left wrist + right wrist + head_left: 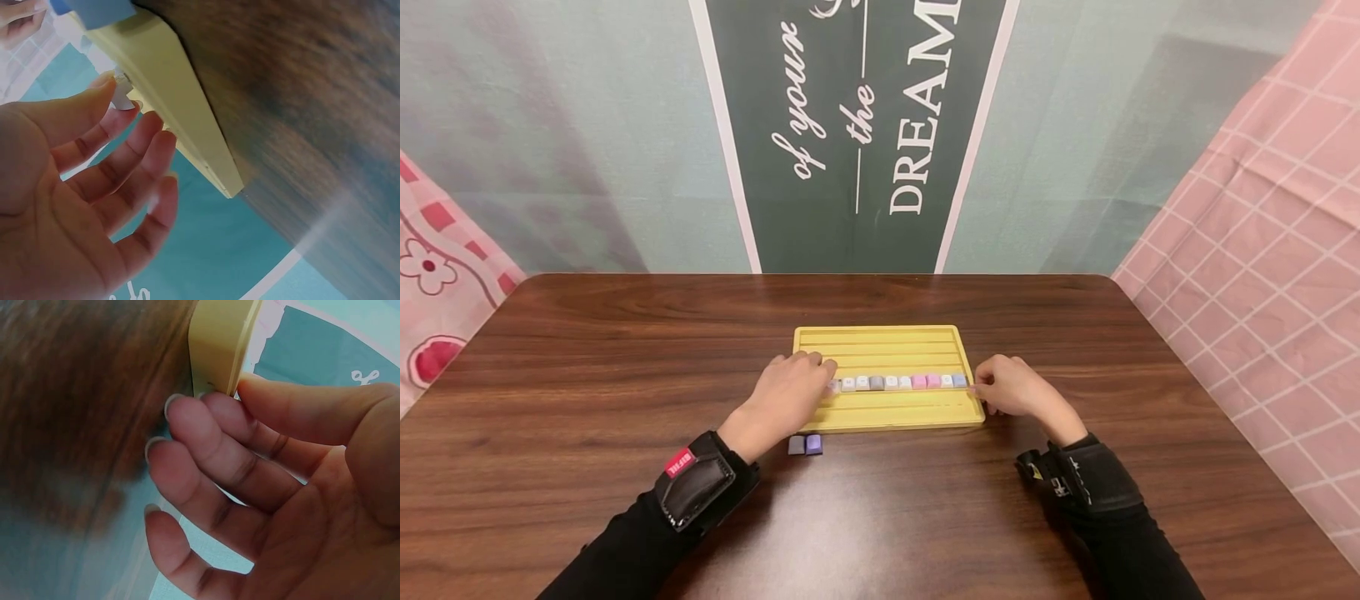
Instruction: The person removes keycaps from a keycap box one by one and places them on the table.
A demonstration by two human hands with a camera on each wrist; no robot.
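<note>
A yellow tray [895, 412] with long grooves lies on the table. Along one middle groove runs a row of keycaps [891, 382] in white, grey, pink and blue. My left hand [790, 390] reaches over the tray's left side, at the left end of that row. Between its thumb and index finger it pinches a white keycap [123, 98], seen in the left wrist view. At the tray's right edge, my right hand [1011, 387] holds the rim [232, 344] between thumb and index finger. Its other fingers are loosely bent beside the tray.
Two loose keycaps, one grey [797, 445] and one purple [814, 444], sit on the brown wooden table [895, 517] in front of the tray's left corner. Behind the table hangs a printed cloth [1037, 150]. Pink checked cloth [1262, 250] borders the right side.
</note>
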